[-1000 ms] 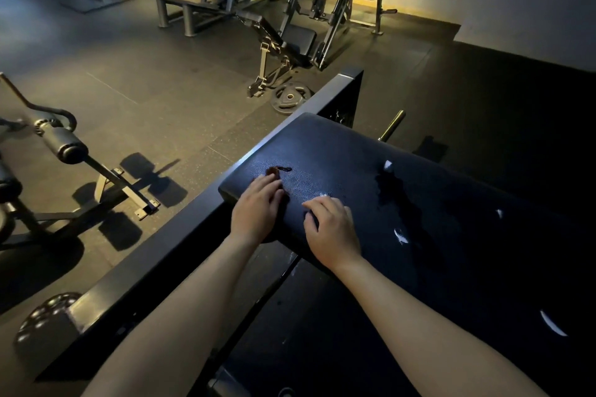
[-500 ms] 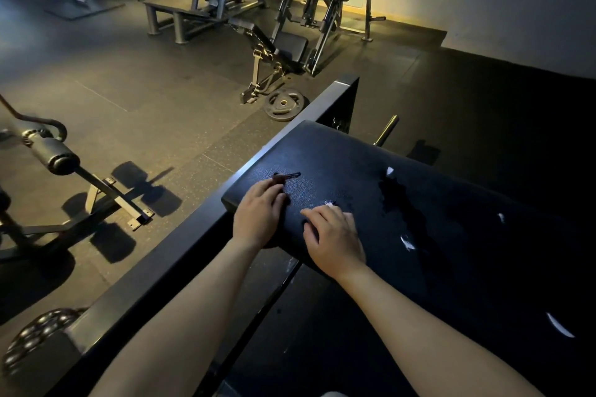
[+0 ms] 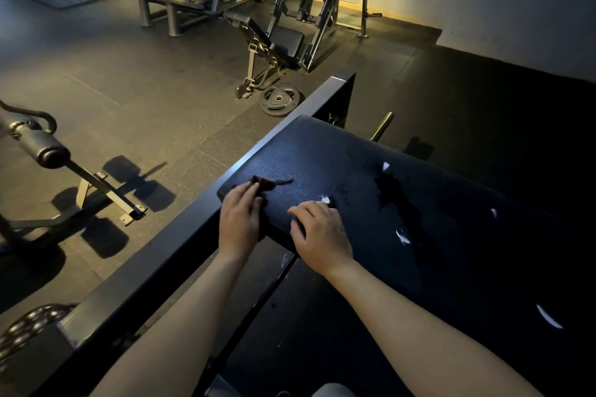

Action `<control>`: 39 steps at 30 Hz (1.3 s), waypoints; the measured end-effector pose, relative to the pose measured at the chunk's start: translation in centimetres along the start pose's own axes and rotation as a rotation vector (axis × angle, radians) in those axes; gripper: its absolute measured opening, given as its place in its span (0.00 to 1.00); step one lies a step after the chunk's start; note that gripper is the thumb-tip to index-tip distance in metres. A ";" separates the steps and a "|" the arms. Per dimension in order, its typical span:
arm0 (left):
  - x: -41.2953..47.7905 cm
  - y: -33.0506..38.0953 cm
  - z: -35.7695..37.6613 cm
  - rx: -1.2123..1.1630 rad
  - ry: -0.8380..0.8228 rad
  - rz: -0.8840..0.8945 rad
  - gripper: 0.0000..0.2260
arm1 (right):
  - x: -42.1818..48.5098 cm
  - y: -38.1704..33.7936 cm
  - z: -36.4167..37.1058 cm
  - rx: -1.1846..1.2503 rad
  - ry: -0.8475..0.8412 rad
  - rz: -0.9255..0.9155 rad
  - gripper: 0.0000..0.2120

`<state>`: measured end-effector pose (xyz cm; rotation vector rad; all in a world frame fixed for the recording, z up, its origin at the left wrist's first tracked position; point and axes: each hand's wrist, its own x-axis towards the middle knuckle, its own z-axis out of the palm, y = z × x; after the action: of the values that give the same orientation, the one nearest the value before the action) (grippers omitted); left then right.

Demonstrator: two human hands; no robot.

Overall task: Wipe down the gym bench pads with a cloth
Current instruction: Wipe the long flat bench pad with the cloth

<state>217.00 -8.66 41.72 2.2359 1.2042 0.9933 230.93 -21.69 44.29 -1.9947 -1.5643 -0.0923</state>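
A black padded bench pad [image 3: 338, 164] slopes from the middle of the view down to the right, with several torn white spots on it. A small dark brown cloth [image 3: 266, 184] lies at the pad's near left corner. My left hand [image 3: 240, 222] lies over the cloth with its fingers straight, pressing it onto the pad; most of the cloth is hidden beneath it. To the right, my right hand [image 3: 319, 232] rests on the pad's near edge with its fingers bent over the surface, holding nothing.
A black steel frame beam [image 3: 180, 245] runs along the pad's left side. A weight plate [image 3: 281, 101] lies on the floor beyond it. A roller-pad machine [image 3: 48, 148] stands at the left, and more benches and racks [image 3: 283, 10] at the back.
My left hand has slid the cloth a little farther up the pad, so more of it shows past the fingertips. My right hand has stayed in place. The camera tilted slightly.
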 end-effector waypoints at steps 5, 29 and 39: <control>-1.2 1.2 1.8 -0.120 0.051 -0.124 0.17 | 0.2 0.3 0.5 -0.048 -0.024 -0.009 0.11; -8.9 6.0 3.3 -0.218 -0.049 -0.037 0.21 | -1.2 2.2 -1.7 0.101 0.034 0.041 0.07; -6.4 10.0 4.5 -0.137 0.085 -0.352 0.17 | -1.6 3.4 -2.9 0.117 -0.134 -0.009 0.09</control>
<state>223.46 -19.58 42.62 1.8119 1.4565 1.0011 234.40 -24.95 44.66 -1.9364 -1.6232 0.1284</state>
